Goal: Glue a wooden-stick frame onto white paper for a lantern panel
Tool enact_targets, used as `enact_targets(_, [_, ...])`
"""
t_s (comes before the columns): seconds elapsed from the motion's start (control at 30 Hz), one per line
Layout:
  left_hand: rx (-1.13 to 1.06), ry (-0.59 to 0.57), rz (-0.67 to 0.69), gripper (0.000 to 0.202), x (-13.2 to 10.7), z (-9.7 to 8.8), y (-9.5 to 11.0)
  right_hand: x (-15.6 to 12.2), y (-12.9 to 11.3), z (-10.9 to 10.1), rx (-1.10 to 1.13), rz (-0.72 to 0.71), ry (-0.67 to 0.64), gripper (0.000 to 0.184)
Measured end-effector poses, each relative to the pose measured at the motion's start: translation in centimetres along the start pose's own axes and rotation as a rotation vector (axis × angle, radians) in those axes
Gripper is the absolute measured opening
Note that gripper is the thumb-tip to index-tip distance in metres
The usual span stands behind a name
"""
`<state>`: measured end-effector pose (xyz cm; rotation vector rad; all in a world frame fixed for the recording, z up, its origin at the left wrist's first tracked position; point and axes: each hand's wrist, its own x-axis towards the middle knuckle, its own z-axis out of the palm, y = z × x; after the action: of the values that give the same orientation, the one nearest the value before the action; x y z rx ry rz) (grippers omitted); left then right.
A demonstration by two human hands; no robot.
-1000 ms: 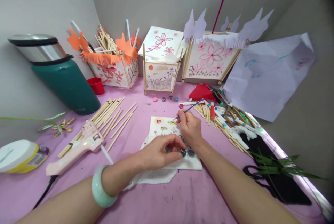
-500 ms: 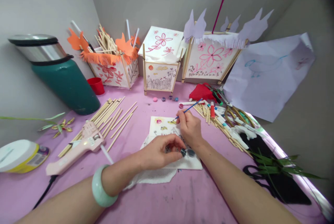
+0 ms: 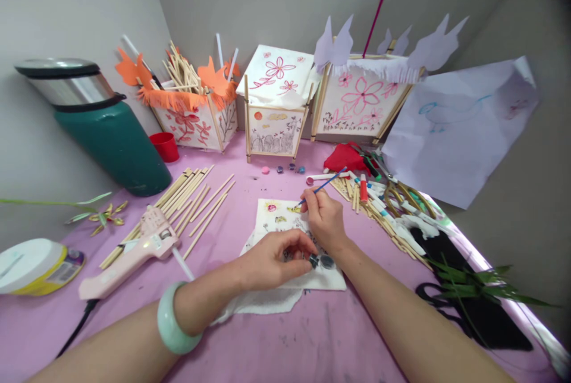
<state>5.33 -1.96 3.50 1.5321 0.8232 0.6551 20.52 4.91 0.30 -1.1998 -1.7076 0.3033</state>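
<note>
My right hand (image 3: 326, 220) is closed on a thin blue-handled paintbrush (image 3: 328, 182), its handle slanting up and to the right. The hand rests on a small white sheet (image 3: 277, 216) with painted drawings that lies on the pink table (image 3: 285, 335). My left hand (image 3: 272, 263), with a pale green bangle (image 3: 172, 322) on the wrist, pinches a small dark paint pot (image 3: 314, 260) on the sheet's near edge; its open lid (image 3: 327, 261) lies beside it. A crumpled white tissue (image 3: 263, 301) sits under the sheet's near side.
A pink glue gun (image 3: 134, 249) and loose wooden sticks (image 3: 196, 201) lie at left, near a green flask (image 3: 104, 127) and tape roll (image 3: 31, 267). Three paper lanterns (image 3: 274, 103) stand at the back. Markers, scissors (image 3: 404, 195) and green leaves (image 3: 477, 288) crowd the right.
</note>
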Motion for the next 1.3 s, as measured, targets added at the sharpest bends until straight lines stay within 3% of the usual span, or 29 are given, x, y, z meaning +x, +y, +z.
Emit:
enact_targets(0.7, [-0.003,-0.006,-0.009,0.02,0.0,0.1,0.0,0.0,-0.1,0.0,0.036,0.055,-0.008,0.032])
enact_targets(1.03, [-0.011,-0.002,-0.027,0.02,0.0,0.0,0.0,0.9,0.7,-0.7,0.35,0.313,0.171,0.04])
enact_targets(1.3, [-0.036,0.024,-0.02,0.022,0.1,-0.1,-0.4,0.8,1.2,-0.3,0.501,0.46,0.217,0.045])
